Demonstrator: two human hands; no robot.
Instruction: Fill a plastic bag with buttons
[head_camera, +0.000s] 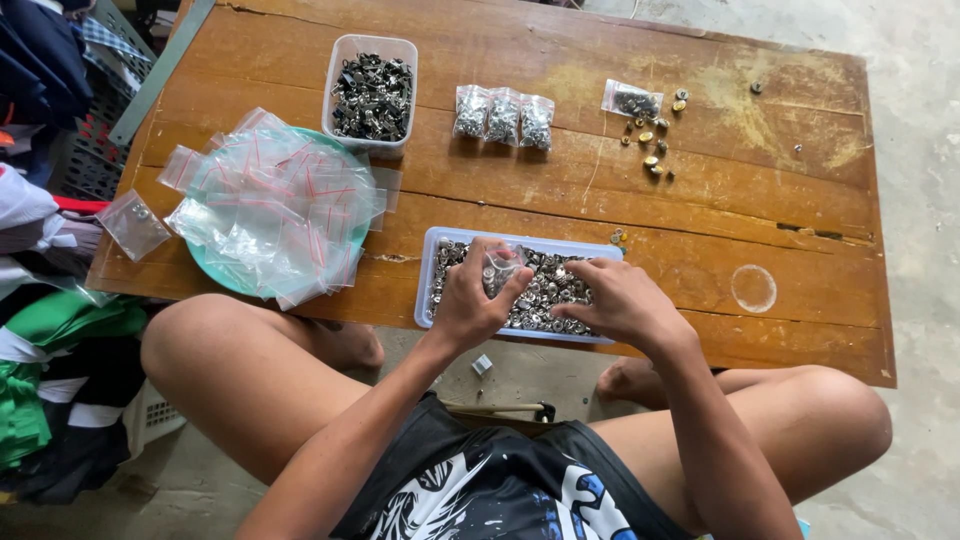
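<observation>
A tray (432, 270) of studs (545, 290) is set at the near edge of the table (780, 230), under both hands. Left of it a plate (215, 268) is heaped with bags (275, 205). Behind, a tub (371, 95) is placed, with three packets (503, 116) to its right, then loose studs (650, 135) farther right.

Tray (432, 262) middle hidden behind hands; small parts indistinct.

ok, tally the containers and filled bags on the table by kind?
Clear plastic tubs of metal fasteners: 2
Filled small bags in a row: 3
Part-filled bag by loose brass pieces: 1
Bag held in left hand: 1
Total: 7
</observation>
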